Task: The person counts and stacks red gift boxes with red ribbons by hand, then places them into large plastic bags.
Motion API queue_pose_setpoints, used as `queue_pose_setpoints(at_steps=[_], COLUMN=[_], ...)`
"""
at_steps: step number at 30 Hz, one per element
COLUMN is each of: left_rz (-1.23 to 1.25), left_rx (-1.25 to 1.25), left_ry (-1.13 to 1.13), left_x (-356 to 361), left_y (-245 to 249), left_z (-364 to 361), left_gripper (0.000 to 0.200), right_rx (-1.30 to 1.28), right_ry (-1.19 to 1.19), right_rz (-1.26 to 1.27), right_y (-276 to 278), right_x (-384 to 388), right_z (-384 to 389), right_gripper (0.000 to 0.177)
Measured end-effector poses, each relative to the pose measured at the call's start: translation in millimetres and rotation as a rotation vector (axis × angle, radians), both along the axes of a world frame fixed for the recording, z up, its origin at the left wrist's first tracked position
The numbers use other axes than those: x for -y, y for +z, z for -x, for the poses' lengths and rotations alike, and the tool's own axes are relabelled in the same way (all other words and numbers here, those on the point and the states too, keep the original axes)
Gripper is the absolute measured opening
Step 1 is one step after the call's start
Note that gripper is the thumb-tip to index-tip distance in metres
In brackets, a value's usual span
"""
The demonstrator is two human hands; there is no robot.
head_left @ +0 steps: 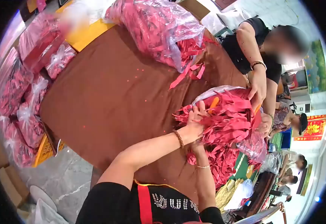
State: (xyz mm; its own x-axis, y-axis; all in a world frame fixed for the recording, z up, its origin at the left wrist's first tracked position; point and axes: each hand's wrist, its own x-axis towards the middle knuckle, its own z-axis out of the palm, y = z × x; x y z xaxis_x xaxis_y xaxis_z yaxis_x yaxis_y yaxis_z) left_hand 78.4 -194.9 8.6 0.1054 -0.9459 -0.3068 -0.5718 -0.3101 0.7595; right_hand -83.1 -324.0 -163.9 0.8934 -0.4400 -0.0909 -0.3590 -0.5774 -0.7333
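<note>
A thick bundle of red ribbon strips (228,119) lies at the table's right side, with a clear plastic bag (219,89) around its far edge. My left hand (196,121), with a beaded bracelet at the wrist, is closed on the bundle's left end. Just below it, my right hand (197,146) is against the underside, its fingers hidden by the strips and my left wrist. An orange strip-like piece (214,102) shows among the red. Across from me, a co-worker's two hands (258,93) touch the bundle's far side. More red strips (221,162) lie beside my right forearm.
A large plastic bag of red ribbons (159,33) rests on the brown tablecloth (107,86), its open end spilling strips. Filled bags (11,86) are piled left of the table. Yellow cloth (226,192) lies at lower right. Other people are farther back at right.
</note>
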Motion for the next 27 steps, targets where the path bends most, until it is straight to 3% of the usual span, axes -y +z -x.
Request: queue_pose_setpoints(at_steps=[1, 4, 5, 6, 7, 8, 9, 10, 11, 12, 13, 15, 17, 19, 21, 23, 25, 26, 27], left_rz=[0.005, 0.022, 0.026, 0.305, 0.587, 0.468, 0.683, 0.697, 0.488, 0.271, 0.048, 0.632, 0.308, 0.448, 0.52, 0.299, 0.377, 0.477, 0.465], left_rx=[0.014, 0.051, 0.054, 0.129, 0.197, 0.12, 0.467, 0.466, 0.312, 0.172, 0.048, -0.817, -1.182, -1.59, -1.442, -1.277, -1.19, -1.112, -1.103], left_ry=[0.102, 0.394, 0.378, 0.511, 0.637, 0.541, 0.502, 0.471, 0.251, 0.026, -0.206, 0.165, 0.232, 0.111, 0.498, 0.546, 0.503, 0.518, 0.492], left_x=[1, 3, 18, 43, 33, 44, 51, 39, 26, 15, 11, 2, -5, -5, 8, 18, 25, 30, 34], left_y=[9, 32, -6, -73, -64, -47, -110, -96, -57, -15, 6, -18, -26, -58, -68, -84, -112, -117, -116], left_z=[-2, 1, 11, 30, 29, 17, 26, 13, -14, -41, -56, -53, -79, -91, -78, -72, -73, -72, -71], left_gripper=[0.06, 0.06, 0.06, 0.055, 0.052, 0.048, 0.044, 0.044, 0.047, 0.053, 0.059, 0.05, 0.048, 0.051, 0.038, 0.037, 0.04, 0.043, 0.043], right_rx=[0.005, -0.303, -0.407, -0.513, -0.62, -0.365, -0.926, -0.694, -0.456, 0.01, 0.019, -0.474, -0.312, 0.159, -0.202, -0.182, 0.084, 0.286, 0.293], right_ry=[-0.008, 0.057, 0.074, 0.088, 0.099, 0.074, 0.181, 0.256, 0.321, 0.451, 0.395, 0.097, 0.212, 0.01, 0.015, 0.118, -0.013, 0.221, 0.193], right_rz=[0.004, 0.11, 0.142, 0.173, 0.2, 0.082, 0.229, 0.353, 0.481, 0.595, 0.612, -0.145, -0.097, -0.562, -0.184, -0.216, -0.059, 0.569, 0.573], right_y=[2, 38, 56, 72, 85, 90, 82, 71, 65, 75, 98, 143, 124, 64, 118, 135, 126, 32, 39], right_x=[2, 5, 3, 1, -1, -8, 4, 10, 12, 8, 0, -17, -11, -6, -14, -17, -18, 10, 8], right_z=[-2, -10, -13, -13, -10, -8, -11, 7, 22, 16, 6, -5, 4, 7, 8, 5, -1, -14, -10], right_gripper=[0.045, 0.052, 0.055, 0.057, 0.06, 0.066, 0.06, 0.047, 0.039, 0.041, 0.041, 0.039, 0.038, 0.037, 0.035, 0.035, 0.036, 0.042, 0.042])
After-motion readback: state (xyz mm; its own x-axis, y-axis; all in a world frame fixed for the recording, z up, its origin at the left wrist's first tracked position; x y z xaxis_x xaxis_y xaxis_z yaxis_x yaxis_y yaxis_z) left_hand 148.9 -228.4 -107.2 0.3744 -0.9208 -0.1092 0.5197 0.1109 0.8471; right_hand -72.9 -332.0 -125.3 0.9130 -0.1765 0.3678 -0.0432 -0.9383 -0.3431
